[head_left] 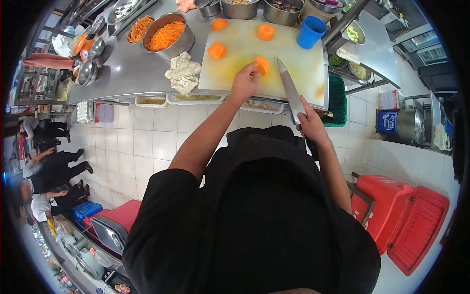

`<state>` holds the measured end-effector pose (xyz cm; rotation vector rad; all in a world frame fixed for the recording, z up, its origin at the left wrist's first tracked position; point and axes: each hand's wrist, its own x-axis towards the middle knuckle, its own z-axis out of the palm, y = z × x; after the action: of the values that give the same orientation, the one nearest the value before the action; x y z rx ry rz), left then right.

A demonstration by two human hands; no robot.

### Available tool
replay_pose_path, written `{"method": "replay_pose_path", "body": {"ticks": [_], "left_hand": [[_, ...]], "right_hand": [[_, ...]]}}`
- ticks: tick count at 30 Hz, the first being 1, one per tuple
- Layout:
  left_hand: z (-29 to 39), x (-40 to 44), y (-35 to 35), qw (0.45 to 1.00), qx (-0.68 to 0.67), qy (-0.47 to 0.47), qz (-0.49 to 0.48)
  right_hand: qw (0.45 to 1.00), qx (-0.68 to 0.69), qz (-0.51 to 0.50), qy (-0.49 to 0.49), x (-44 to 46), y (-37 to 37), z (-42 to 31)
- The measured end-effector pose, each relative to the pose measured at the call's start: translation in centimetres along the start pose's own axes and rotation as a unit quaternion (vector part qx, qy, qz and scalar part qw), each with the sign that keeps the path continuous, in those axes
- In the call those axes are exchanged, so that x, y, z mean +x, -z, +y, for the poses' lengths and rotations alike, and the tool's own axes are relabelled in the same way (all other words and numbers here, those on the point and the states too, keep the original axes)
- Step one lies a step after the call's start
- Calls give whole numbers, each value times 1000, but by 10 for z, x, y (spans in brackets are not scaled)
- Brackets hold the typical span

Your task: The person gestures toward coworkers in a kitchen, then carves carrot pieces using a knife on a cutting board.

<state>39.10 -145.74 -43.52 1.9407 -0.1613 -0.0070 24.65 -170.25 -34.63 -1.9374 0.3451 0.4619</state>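
My left hand (246,81) is over the front of the white cutting board (235,44). Its fingertips are closed on the near side of a thick orange carrot piece (263,64); the thumb is partly hidden. In my right hand (311,121), a kitchen knife (290,88) is held by its handle, with the blade pointing away across the board and apart from the carrot. Farther back on the board lie a carrot chunk (217,50), another chunk (220,24) and a third one (266,32).
A blue cup (311,32) stands at the board's back right. Left of the board are a crumpled cloth (183,73) and a pot (184,40) of carrot strips. A green bin (337,100) sits by the right edge. People (54,169) are at far left.
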Motion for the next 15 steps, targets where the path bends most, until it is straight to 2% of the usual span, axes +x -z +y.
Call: {"method": "replay_pose_path", "body": {"ticks": [2, 5, 8, 12, 15], "left_hand": [[-3, -2, -2, 998, 40, -40, 35], [-14, 7, 1, 951, 199, -182, 149], [-20, 21, 7, 969, 192, -141, 63], [-12, 36, 1, 986, 138, -92, 36], [-3, 48, -7, 988, 152, -25, 27]], "right_hand": [[1000, -9, -6, 7, 0, 6, -3], [999, -27, -24, 24, 7, 18, 3], [998, -33, -47, 39, 19, 31, 16], [994, -33, -64, 77, 31, 48, 26], [994, -43, -90, 40, 36, 66, 20]]}}
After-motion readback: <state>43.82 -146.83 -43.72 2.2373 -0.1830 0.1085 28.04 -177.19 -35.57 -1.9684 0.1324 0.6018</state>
